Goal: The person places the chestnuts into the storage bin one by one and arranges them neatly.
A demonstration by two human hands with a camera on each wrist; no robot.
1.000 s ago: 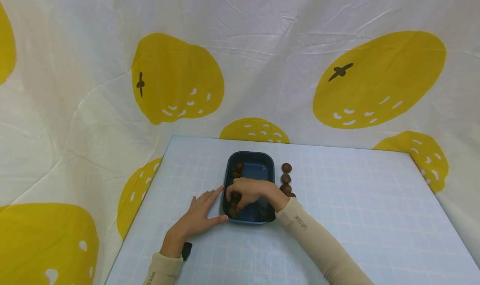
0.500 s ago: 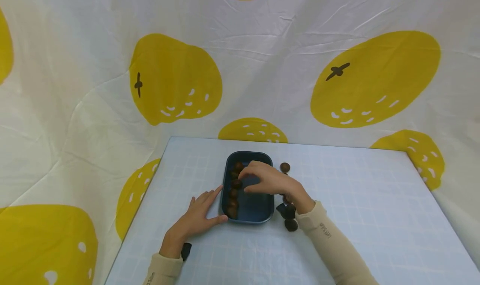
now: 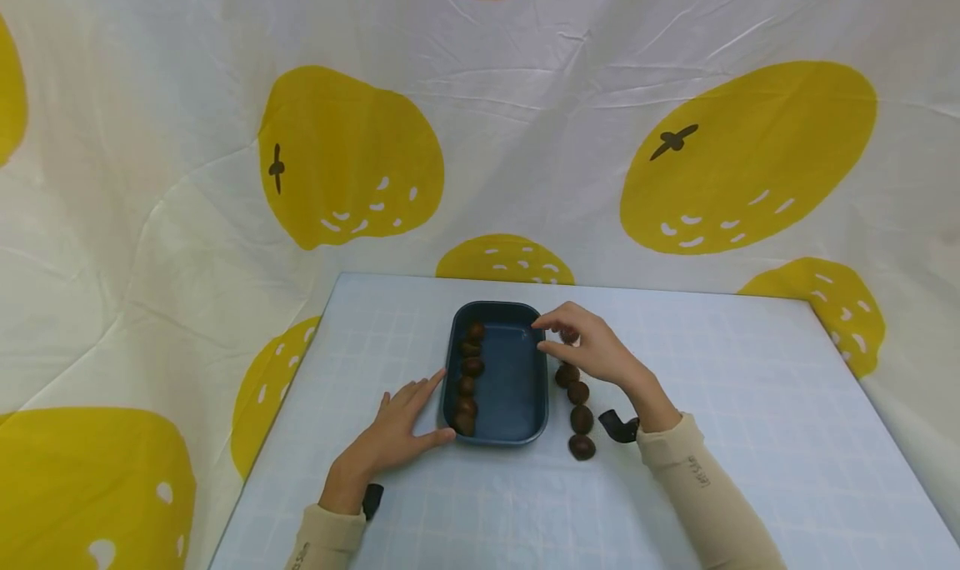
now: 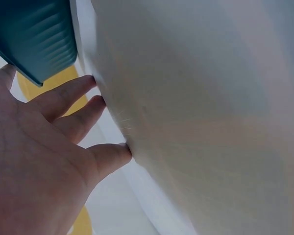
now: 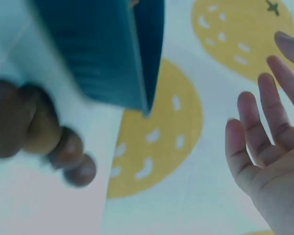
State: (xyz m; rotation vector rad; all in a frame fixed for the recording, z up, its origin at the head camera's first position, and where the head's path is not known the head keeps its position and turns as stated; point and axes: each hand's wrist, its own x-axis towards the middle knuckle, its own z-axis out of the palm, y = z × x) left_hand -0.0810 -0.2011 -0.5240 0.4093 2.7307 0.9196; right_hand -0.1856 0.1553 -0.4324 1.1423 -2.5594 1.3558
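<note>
A dark blue tray holds a column of several brown round things along its left side. To its right, more brown round things form a line on the table; the right wrist view shows several of these balls beside the tray. My left hand is spread flat, its thumb and a fingertip against the tray's left wall; in the left wrist view the hand touches the tray. My right hand, fingers bent loosely and apart, hovers over the upper end of the outer line, holding nothing visible.
The tray stands on a pale blue checked table. Behind and to the left hangs a white cloth with large yellow fruit prints. Black bands show at both wrists.
My right hand has come out of the tray and moved right over the outer line, leaving the brown things in the tray in view. My left hand has stayed in place.
</note>
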